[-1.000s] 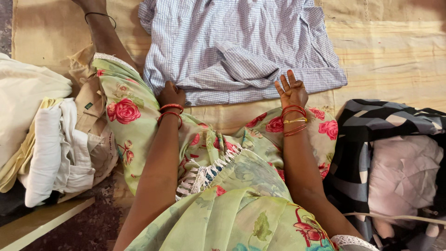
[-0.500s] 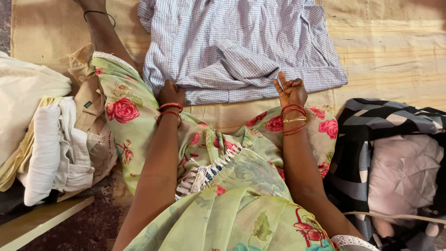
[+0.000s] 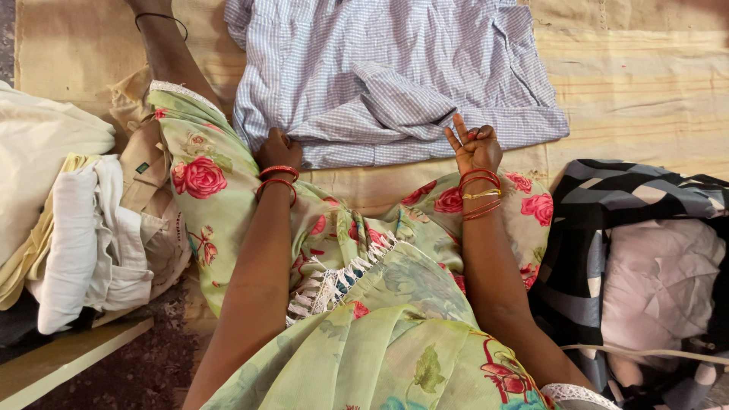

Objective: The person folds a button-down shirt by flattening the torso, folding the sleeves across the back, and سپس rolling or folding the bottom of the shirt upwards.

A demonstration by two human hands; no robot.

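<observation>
Gripping the near hem of the blue-and-white checked shirt (image 3: 395, 76), the person is sitting on the floor with the garment spread on a woven tan mat (image 3: 645, 83) just beyond the knees. The left hand (image 3: 277, 149) is closed on the lower edge of the cloth, near its left corner. The right hand (image 3: 474, 146) is pinching the hem further right between thumb and some fingers, while two fingers are sticking up free. One sleeve is lying folded across the middle of the shirt, leaving a raised ridge there.

To do this fold well, both hands should be keeping the hem taut between them, so the edge is staying straight and not sagging. The right hand's pinch looks light; a fuller grip would likely be holding the cloth more evenly. Smoothing the ridge at the sleeve first would probably be giving a flatter result.

A stack of pale folded cloth (image 3: 53, 212) is lying at the left, and a black-and-grey striped bag (image 3: 607, 220) with pinkish fabric inside is sitting at the right, both well apart from the shirt.
</observation>
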